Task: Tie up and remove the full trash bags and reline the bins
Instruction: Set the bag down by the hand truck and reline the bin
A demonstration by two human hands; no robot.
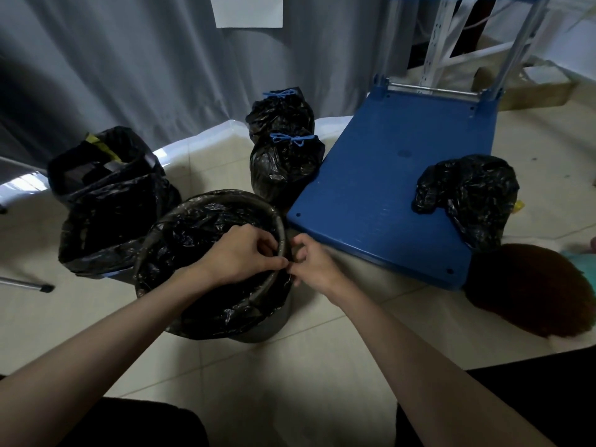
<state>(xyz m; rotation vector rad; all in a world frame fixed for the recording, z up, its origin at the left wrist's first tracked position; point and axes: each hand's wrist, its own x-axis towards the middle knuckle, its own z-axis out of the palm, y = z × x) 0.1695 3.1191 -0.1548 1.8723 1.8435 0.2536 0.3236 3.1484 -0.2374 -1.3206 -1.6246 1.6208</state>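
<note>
Relining the bin on the tiled floor.
Left hand and right hand pinch the black liner at the rim.

I see tile floor w/ lined bin, open bag, two tied bags, blue cart; probably crumpled bag on cart.

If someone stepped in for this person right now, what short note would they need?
Left hand and right hand both pinch the black liner at the near bin rim's right side.
Done: two tied bags with blue drawstrings stand by the curtain.
Left: finish seating this liner; the open full bag on the left still needs tying. A loose black bag lies on the blue cart.
</note>
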